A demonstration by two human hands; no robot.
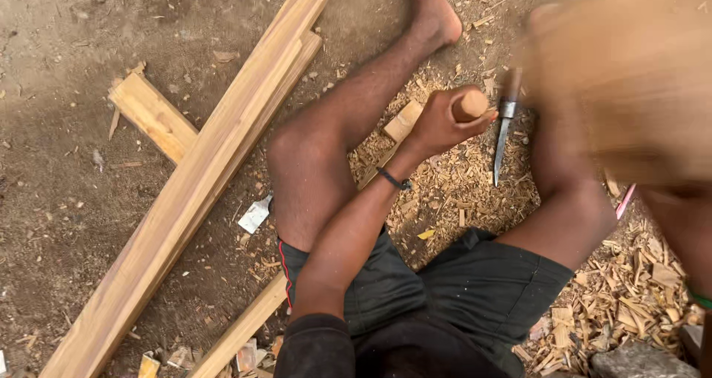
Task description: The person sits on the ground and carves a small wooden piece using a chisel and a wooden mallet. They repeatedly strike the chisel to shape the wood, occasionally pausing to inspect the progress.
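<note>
On bare dirt ground strewn with pale wood chips and shavings, a person sits with legs apart, the left hand closed tightly around a rounded light-brown wooden handle, its end showing above the fist; just beside it a steel-bladed chisel with a dark wooden grip lies on the chips, apart from the hand. The right hand is a blur at upper right, and whether it is open or gripping anything cannot be told. Long planed timber planks lie crossed at left. The thick litter of shavings suggests much cutting is already done; how much remains cannot be judged
</note>
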